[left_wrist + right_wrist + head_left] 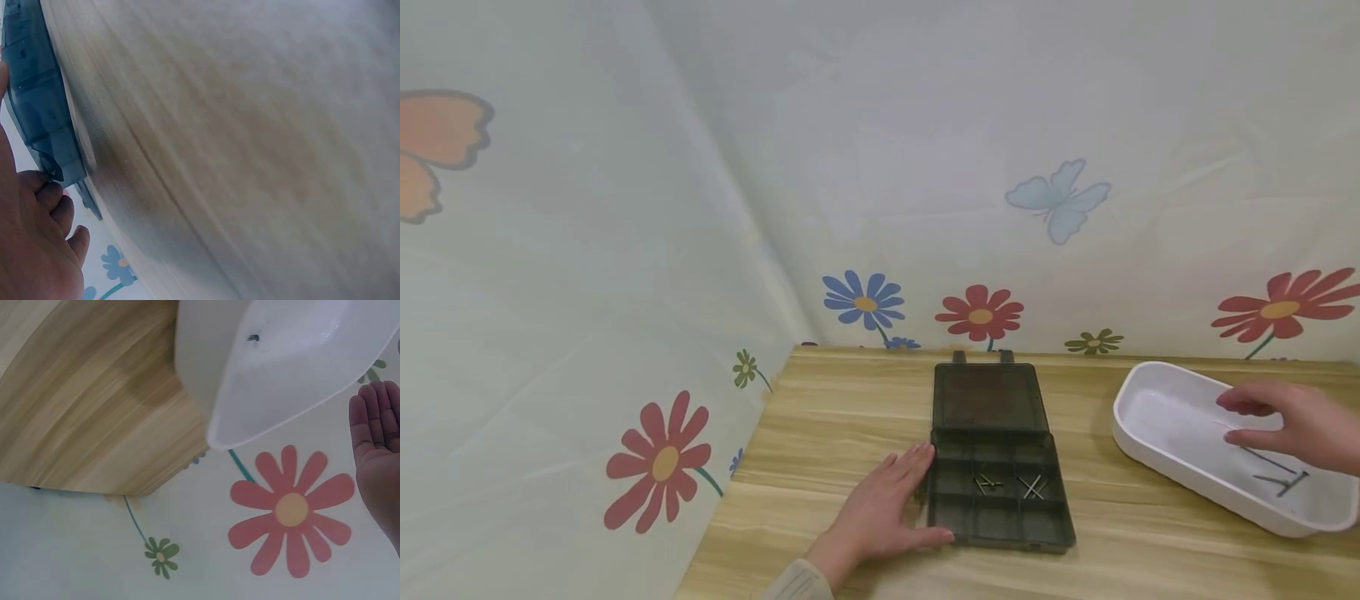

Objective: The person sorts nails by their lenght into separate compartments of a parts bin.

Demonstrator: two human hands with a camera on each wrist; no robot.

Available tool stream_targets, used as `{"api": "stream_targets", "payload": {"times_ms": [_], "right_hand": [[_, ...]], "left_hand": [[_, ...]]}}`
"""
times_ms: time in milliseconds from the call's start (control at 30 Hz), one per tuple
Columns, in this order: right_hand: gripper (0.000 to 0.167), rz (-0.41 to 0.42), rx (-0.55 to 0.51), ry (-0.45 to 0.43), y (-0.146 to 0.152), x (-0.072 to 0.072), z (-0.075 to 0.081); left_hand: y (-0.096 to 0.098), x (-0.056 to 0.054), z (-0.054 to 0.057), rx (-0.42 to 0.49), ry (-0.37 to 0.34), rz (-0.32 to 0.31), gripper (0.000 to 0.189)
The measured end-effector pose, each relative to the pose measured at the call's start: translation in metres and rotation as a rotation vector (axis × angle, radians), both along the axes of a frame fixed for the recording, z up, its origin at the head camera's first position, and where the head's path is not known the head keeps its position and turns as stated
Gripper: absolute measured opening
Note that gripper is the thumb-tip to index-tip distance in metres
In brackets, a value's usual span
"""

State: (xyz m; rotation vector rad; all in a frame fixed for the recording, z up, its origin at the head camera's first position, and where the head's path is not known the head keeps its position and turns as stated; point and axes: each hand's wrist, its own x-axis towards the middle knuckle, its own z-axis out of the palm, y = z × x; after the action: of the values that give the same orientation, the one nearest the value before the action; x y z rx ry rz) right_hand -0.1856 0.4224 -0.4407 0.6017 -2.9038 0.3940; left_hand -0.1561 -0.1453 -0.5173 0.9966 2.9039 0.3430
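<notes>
A dark translucent compartment box (952,525) lies with its lid (988,396) folded back on the table. Brass-coloured screws (989,483) sit in one middle-row compartment, and silvery nail-like pins (1032,487) cross each other in the compartment to its right. My left hand (880,508) rests against the box's left side, thumb at the front edge. Over the white tray (1180,479), my right hand (1300,421) hovers with thumb and fingers apart and nothing visible between them. Several dark nails or screws (1283,482) lie in the tray under that hand; their exact kind is unclear.
The wood-grain table (842,400) meets a pale curtain (910,183) printed with flowers and butterflies at its back and left edges. The tray's raised rim stands to the right of the box, with bare tabletop between them.
</notes>
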Motion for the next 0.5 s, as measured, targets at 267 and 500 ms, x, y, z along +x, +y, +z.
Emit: {"api": "stream_targets", "payload": {"times_ms": [267,500], "right_hand": [[0.050,-0.041,0.073,-0.120,0.015,-0.002,-0.005],[0.054,-0.065,0.114,-0.205,0.024,-0.005,-0.014]], "left_hand": [[0.000,0.000,0.000,-0.010,-0.016,0.004,0.115],[0.000,0.000,0.001,-0.003,-0.020,0.005,0.115]]}}
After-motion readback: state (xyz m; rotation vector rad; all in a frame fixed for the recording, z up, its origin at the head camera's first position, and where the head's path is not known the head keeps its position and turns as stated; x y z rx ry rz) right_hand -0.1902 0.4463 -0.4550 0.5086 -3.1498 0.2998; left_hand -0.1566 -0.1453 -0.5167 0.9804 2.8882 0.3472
